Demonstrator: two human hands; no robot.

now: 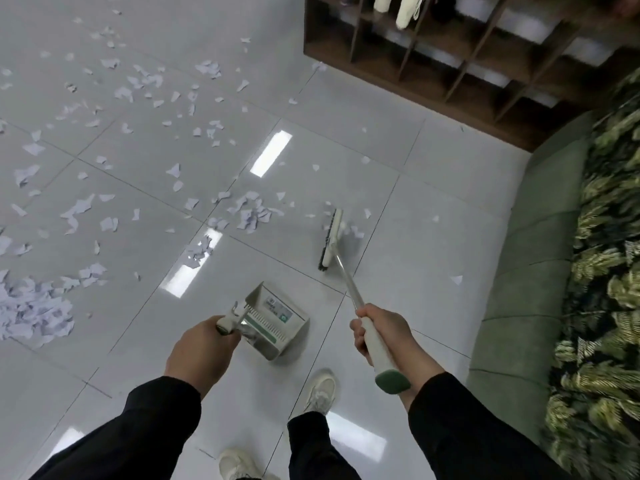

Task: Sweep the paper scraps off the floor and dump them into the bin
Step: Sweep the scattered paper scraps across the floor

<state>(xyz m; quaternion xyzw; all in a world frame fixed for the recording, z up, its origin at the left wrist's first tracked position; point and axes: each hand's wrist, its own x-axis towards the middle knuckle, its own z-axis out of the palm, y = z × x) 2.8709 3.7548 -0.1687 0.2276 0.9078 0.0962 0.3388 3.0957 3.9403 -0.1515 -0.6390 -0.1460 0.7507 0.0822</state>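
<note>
Nothing readable is showing up anywhere here. The dustpan (277,315), near centre on the floor, is carrying a pale label with a dark printed block and, just right of it, a small green square with a white mark, but the print is coming through too small and blurred to make out a single letter or number. A green strip is running along the dustpan's near edge, and no words are showing on it.

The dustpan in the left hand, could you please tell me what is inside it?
The dustpan shows no scraps inside, only labels and ridges; the left hand on its handle covers its near end.
</note>
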